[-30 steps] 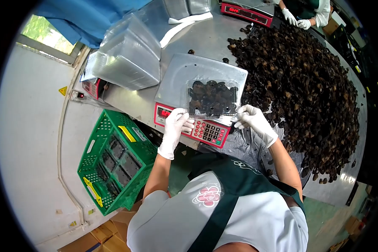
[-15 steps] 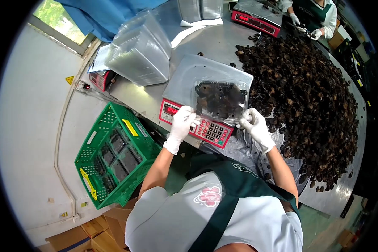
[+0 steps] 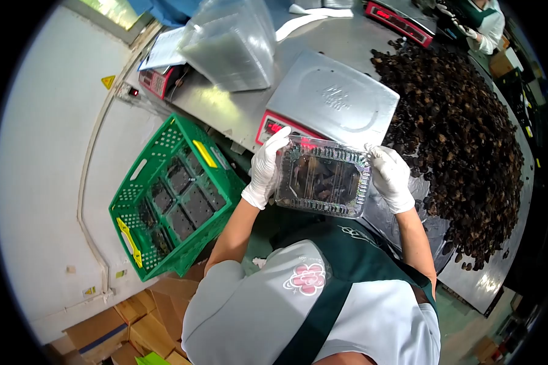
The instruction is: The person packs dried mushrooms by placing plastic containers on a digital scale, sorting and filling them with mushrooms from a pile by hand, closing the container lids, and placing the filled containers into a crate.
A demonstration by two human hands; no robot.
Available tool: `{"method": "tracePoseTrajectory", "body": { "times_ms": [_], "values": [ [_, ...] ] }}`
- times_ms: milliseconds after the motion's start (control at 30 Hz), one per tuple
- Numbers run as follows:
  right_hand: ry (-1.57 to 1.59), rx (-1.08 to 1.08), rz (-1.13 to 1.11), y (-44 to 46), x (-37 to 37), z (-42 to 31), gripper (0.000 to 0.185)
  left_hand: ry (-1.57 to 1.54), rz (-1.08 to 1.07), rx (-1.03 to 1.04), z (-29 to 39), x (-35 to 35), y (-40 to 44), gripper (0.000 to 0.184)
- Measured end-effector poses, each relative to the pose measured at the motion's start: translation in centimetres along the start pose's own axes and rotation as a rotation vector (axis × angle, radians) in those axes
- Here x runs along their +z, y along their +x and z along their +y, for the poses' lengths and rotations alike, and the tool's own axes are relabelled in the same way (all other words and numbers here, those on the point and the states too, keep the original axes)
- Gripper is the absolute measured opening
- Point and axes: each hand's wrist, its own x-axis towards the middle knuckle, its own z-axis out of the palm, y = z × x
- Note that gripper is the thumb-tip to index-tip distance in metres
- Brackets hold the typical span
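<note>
A clear plastic clamshell box (image 3: 324,176) with dark pieces inside is held up in front of my apron, off the scale. My left hand (image 3: 266,169), in a white glove, grips its left side. On the other side, my gloved right hand (image 3: 391,175) is closed on the box's upper right edge. Just beyond the box stands a red digital scale with a metal pan (image 3: 335,97); the box hides its keypad. To the right lies a big heap of dark dried pieces, like wood ear mushrooms (image 3: 469,146).
A green crate (image 3: 176,201) at the lower left holds several filled boxes. Stacked clear trays (image 3: 228,45) stand at the table's back left, near another red scale (image 3: 155,82). A co-worker in white gloves (image 3: 469,27) is at the far right beside a third scale (image 3: 399,23).
Both hands have lifted the clamshell box off the scale pan and brought it toward my body. Its lid now covers the pieces. The view has shifted slightly.
</note>
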Motion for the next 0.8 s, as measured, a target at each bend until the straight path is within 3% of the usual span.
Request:
{"method": "tracePoseTrajectory", "body": {
  "times_ms": [100,167,233,300,400,433,467,500,533,567,600,633,667,733,767,800],
  "values": [
    [0.028,-0.024,-0.012,1.2,2.0,-1.9,0.022,0.028,0.102,0.120,-1.2,-2.9,-0.7,0.037],
    [0.120,-0.056,0.021,1.7,3.8,-2.8,0.032,0.069,0.113,0.082,-1.2,-5.3,-1.4,0.042],
    [0.143,-0.032,-0.015,2.7,5.2,-4.4,0.031,0.113,0.117,0.067,-1.7,-7.5,-2.2,0.047],
    [0.161,-0.145,0.097,3.3,7.4,-5.2,0.027,0.153,0.137,0.072,-2.1,-9.3,-3.1,0.051],
    [0.244,-0.048,0.076,4.1,9.3,-7.7,0.021,-0.131,0.152,-0.222,-0.8,-11.2,-3.8,0.058],
    [0.281,0.012,0.028,4.4,9.8,-8.5,0.022,-0.704,0.290,-0.630,-2.2,-11.4,-4.2,0.058],
    [0.256,0.072,-0.032,4.1,10.5,-9.2,0.023,-0.752,0.199,-0.585,-3.1,-11.7,-4.8,0.057],
    [0.448,0.170,-0.051,3.5,12.1,-9.8,0.023,-0.792,0.113,-0.541,-3.4,-12.2,-5.2,0.055],
    [0.556,0.361,-0.234,2.7,12.8,-10.5,0.021,-0.769,0.030,-0.475,-3.4,-12.5,-5.7,0.057],
    [0.652,0.548,-0.428,1.7,13.5,-10.9,0.019,-1.125,0.042,-0.499,-3.5,-12.4,-6.1,0.059],
    [0.911,0.658,-0.486,0.6,15.0,-10.7,0.021,-1.475,0.061,-0.540,-3.7,-12.2,-6.6,0.061],
    [0.900,0.568,-0.532,0.3,15.8,-11.7,0.026,-1.577,0.132,-0.549,-3.5,-12.1,-7.6,0.059],
    [0.753,0.348,-0.537,0.1,16.5,-12.7,0.032,-1.677,0.205,-0.553,-3.4,-12.0,-8.5,0.058],
    [0.538,0.099,-0.544,0.9,17.7,-14.9,0.047,-1.519,0.407,-0.686,-3.6,-13.6,-9.6,0.057],
    [0.571,0.205,-0.682,1.7,18.2,-15.7,0.041,-1.575,0.399,-0.660,-5.5,-14.4,-10.8,0.053],
    [0.586,0.314,-0.815,2.7,18.5,-16.6,0.035,-1.438,0.546,-0.765,-7.7,-15.3,-12.7,0.052]
  ]
}}
